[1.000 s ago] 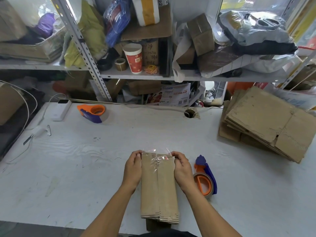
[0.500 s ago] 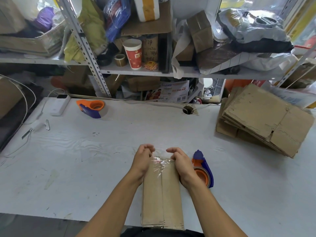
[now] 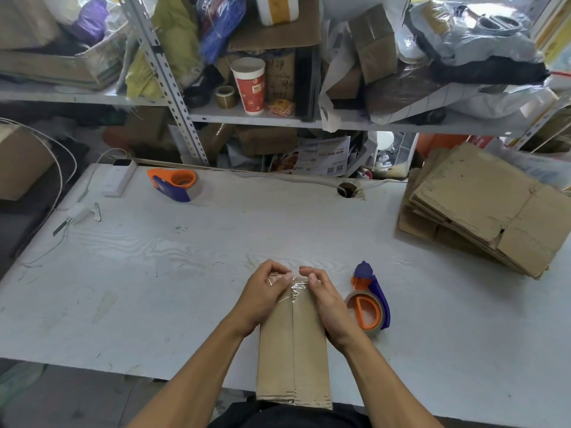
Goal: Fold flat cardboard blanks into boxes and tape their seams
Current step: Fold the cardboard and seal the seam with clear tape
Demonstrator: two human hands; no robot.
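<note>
White wood-grain bench [image 3: 160, 273], scuffed and marked, runs across the frame. Narrow brown cardboard box [image 3: 293, 344] lies flat on the bench at its near edge, centre, near end overhanging toward the person; centre seam runs lengthwise. Clear shiny tape strip [image 3: 295, 287] crinkled over the box's far end. Left hand [image 3: 262, 296] and right hand [image 3: 324, 296] sit close together on that far end, one each side of the seam, fingers curled over the edge onto the tape, fingertips nearly meeting.

Just right of the box: orange-and-blue tape dispenser with brown roll [image 3: 369, 305], resting on the bench beside the right wrist. Far left of the box, at the bench's back edge: second orange-and-blue tape dispenser [image 3: 173, 183], white rectangular power bank [image 3: 120, 177] with white cable, small metal clip [image 3: 95, 211] nearer the left edge. Far right of the box: stack of flat brown cardboard blanks [image 3: 482, 205], worn edges. Round cable hole [image 3: 347, 190] behind the box at the bench back.

Beyond the bench: grey slotted metal shelving [image 3: 167, 84], crammed with bags, cardboard, printed leaflets. Red-and-white paper cup [image 3: 249, 86] on the shelf, small tape roll [image 3: 225, 96] left of it.
</note>
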